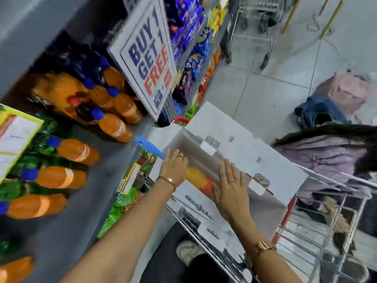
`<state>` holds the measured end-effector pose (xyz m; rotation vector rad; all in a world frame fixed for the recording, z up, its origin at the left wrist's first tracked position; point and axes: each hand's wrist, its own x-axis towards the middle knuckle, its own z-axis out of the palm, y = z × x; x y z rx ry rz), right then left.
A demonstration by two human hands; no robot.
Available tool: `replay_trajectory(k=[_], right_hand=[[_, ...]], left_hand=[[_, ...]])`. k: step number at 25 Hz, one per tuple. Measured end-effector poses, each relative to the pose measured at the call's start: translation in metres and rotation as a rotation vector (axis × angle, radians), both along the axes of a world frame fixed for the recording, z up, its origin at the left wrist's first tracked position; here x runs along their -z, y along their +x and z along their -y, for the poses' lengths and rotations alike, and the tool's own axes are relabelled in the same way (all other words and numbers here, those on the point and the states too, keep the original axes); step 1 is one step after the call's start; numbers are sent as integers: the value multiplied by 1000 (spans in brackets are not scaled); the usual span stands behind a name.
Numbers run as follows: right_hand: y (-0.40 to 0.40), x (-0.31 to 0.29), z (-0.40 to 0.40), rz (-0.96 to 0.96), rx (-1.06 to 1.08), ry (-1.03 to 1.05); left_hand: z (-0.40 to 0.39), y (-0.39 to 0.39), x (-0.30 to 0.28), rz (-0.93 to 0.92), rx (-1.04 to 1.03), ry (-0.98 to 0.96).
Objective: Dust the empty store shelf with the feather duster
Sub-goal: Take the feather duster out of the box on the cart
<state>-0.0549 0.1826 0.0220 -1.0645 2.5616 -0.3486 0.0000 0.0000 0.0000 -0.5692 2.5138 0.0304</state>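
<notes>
The left hand [173,172], fingers extended and not closed on anything, lies over the near end of a blue ribbed plastic handle [150,148], presumably the feather duster's; actual contact cannot be confirmed. The right hand [230,188], likewise flat and spread, rests on the rim of an open white cardboard box [244,144] that sits in a wire shopping trolley [318,227]. The handle projects up and left out of the box toward the grey metal store shelf [122,139], which here carries orange soft-drink bottles with blue caps [114,125]; an empty shelf is not in view. Orange and yellow shapes inside the box may be the duster's plumes, though blur prevents certainty. Judged by its form, the duster should be light, with a stiff, ridged, non-slip handle and a soft, yielding head; the handle's ribbed midsection is the sensible place to take hold. A "Buy 1 Get 1 Free" sign [146,58] hangs above.
</notes>
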Motion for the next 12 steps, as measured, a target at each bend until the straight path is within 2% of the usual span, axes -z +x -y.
replay_trajectory(k=[3,5,8,12], right_hand=[[3,22,2,35,-22,-8],[6,29,5,90,-21,-14],[8,32,9,112,8,-28],[7,27,16,139,33,-26]], left_hand=[[16,-11,13,236,53,-134],[25,-17,18,330,72,-166],[29,-21,20,283,142,-183],[27,-23,0,156,346,-218]])
